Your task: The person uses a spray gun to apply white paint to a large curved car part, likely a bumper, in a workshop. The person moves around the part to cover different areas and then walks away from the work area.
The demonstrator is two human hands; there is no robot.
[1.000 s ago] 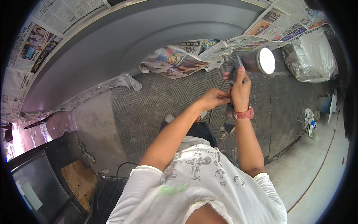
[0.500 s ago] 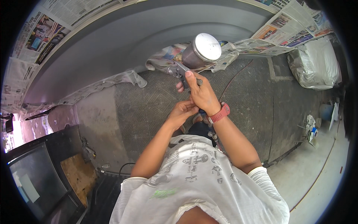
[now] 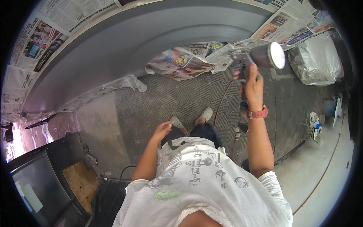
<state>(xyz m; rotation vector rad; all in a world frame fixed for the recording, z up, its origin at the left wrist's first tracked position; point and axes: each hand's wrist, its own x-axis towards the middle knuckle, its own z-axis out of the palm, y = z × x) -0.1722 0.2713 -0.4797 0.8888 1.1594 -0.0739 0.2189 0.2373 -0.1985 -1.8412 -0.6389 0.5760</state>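
Observation:
My right hand [image 3: 252,85] is wrapped round a spray gun [image 3: 245,64], held up and out to the right. Its cup [image 3: 262,56] has a white, round end and tilts to the right. From below the grip a thin hose [image 3: 234,149] runs down toward my right side. In front of my waist is my left hand [image 3: 162,131], its fingers loosely curled together with nothing visible in them. A curved grey car body panel [image 3: 113,49] spans the far side, apart from the gun. Newspaper [image 3: 181,62] covers its arch-shaped opening.
More newspaper [image 3: 49,41] masks the panel's upper edge. Far right stands a plastic-wrapped bundle [image 3: 315,64]. The hose [image 3: 223,100] also trails over the dark textured floor mat [image 3: 170,98]. A black cabinet-like object [image 3: 41,181] and a brown board [image 3: 80,185] are at the lower left.
My right hand has swung right with the spray gun, away from the newspaper-covered arch. My left hand has parted from it and dropped back toward my waist.

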